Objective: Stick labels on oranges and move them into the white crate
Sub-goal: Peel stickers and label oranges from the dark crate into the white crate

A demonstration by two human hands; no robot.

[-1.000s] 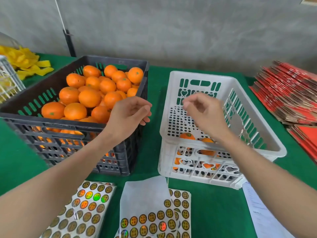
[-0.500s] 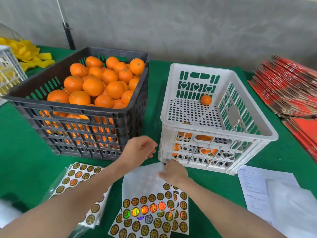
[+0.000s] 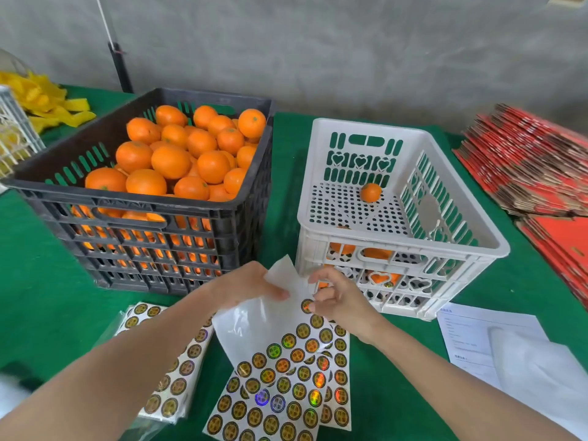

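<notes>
Now — left hand [image 3: 251, 286] holds sheet [image 3: 254, 329] | right hand [image 3: 342, 297] pinches label [image 3: 306, 305] — print unreadable

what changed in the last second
Both hands came down from the crates to the label sheet: left hand lifts its bare end, right hand pinches a label. An orange now lies at the far end of the white crate. The black crate is unchanged.
</notes>
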